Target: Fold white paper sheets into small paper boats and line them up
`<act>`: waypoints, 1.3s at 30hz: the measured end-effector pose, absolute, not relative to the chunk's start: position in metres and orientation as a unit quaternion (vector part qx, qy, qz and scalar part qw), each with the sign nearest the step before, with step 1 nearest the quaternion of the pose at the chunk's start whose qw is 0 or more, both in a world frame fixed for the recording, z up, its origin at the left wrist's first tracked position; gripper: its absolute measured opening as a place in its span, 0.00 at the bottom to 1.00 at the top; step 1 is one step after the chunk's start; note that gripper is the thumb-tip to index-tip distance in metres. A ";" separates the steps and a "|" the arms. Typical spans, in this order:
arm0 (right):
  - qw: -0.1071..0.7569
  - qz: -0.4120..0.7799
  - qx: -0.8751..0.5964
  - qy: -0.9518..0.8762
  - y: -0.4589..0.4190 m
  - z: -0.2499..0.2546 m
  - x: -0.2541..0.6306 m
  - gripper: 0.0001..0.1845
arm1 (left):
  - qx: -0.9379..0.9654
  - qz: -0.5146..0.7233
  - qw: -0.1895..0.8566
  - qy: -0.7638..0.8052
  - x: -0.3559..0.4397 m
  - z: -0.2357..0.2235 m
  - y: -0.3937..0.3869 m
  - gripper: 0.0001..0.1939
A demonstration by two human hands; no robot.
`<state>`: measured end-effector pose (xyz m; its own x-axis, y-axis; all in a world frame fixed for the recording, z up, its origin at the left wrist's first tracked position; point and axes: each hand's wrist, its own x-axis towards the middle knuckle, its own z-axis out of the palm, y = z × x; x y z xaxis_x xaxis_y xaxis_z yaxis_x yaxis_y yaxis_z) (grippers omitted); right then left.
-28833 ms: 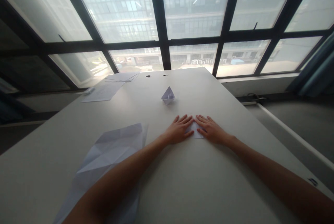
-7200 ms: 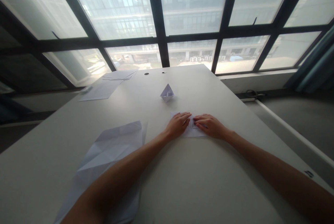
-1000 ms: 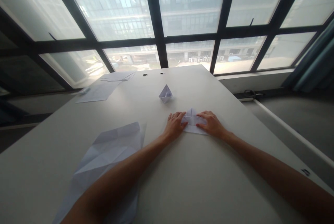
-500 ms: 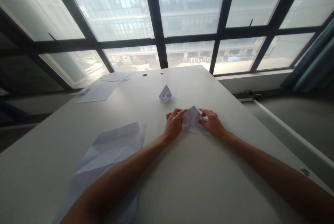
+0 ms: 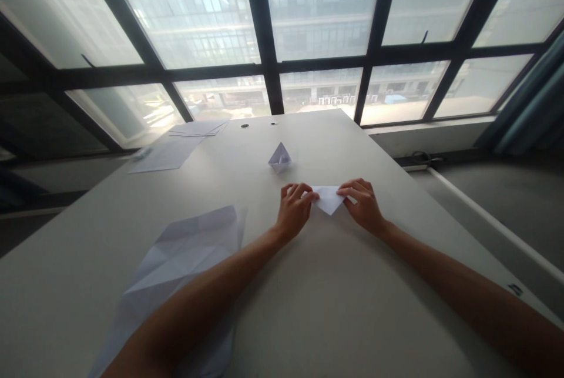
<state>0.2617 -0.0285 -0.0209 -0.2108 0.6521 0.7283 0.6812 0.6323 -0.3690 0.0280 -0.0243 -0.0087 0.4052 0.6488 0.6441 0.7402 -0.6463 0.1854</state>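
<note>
Left hand (image 5: 294, 208): fingers pinching near end of folded white paper (image 5: 329, 197). Right hand (image 5: 363, 205): pinching opposite end. Paper: between hands, corner pointing toward wearer. Paper boat (image 5: 280, 158): just beyond left hand, not touching. Creased sheet (image 5: 176, 248): left of left hand, partly hidden by forearm (image 5: 215, 287).

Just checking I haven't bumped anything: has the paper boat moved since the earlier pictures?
No. Against the larger dark hole in the table, the paper boat keeps its place, nearer you and rightward.
</note>
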 end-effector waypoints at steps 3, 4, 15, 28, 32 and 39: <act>0.427 0.003 -0.440 -0.790 -0.027 -0.023 0.261 0.13 | -0.853 -0.299 0.039 -0.426 0.028 -0.010 -0.023 0.12; 0.417 0.008 -0.444 -0.793 -0.026 -0.024 0.261 0.14 | -0.858 -0.278 0.029 -0.431 0.028 -0.011 -0.022 0.13; 0.324 0.039 -0.489 -0.809 -0.022 -0.031 0.263 0.17 | -0.842 -0.190 0.023 -0.504 0.024 -0.015 -0.020 0.13; 0.406 0.002 -0.514 -0.756 -0.023 -0.026 0.267 0.16 | -0.808 -0.325 -0.071 -0.487 0.018 -0.022 -0.006 0.14; 0.393 0.007 -0.531 -0.750 -0.022 -0.025 0.270 0.16 | -0.801 -0.334 -0.088 -0.489 0.015 -0.023 -0.003 0.12; 0.354 0.053 -0.594 -0.721 -0.017 -0.028 0.275 0.13 | -0.791 -0.324 -0.062 -0.515 0.016 -0.022 -0.002 0.13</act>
<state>0.2748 -0.0166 -0.0281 -0.0444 0.8933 0.4473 0.8188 0.2890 -0.4960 0.0156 -0.0018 -0.0217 0.2587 0.8557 0.4482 0.7751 -0.4608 0.4324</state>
